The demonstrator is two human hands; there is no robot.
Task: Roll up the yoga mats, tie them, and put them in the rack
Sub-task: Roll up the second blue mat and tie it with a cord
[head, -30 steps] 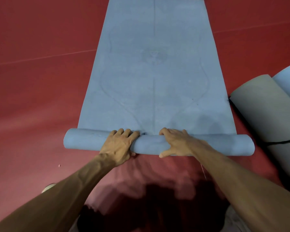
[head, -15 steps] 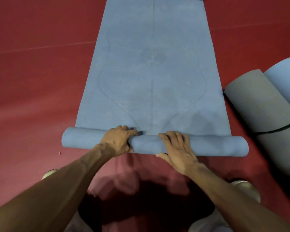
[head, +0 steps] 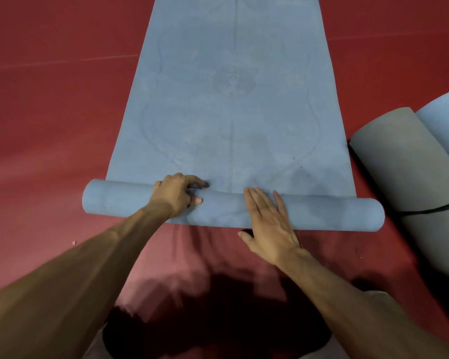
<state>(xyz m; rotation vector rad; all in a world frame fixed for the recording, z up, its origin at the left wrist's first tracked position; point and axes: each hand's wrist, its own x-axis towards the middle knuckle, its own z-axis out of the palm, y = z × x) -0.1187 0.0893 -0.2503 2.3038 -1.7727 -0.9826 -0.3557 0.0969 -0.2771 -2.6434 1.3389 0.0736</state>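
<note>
On red floor (head: 49, 125): blue mat (head: 231, 99) runs far, near end rolled. Left hand (head: 175, 196) curls over the roll left of centre; right hand (head: 270, 224) presses it flat-fingered. Grey roll (head: 405, 161) lies right.

The right hand (head: 270, 226) now lies flat on the rolled part of the blue mat (head: 322, 213), its fingers (head: 254, 200) straight instead of curled. The roll is thicker and sits farther along the floor (head: 49, 125).
</note>
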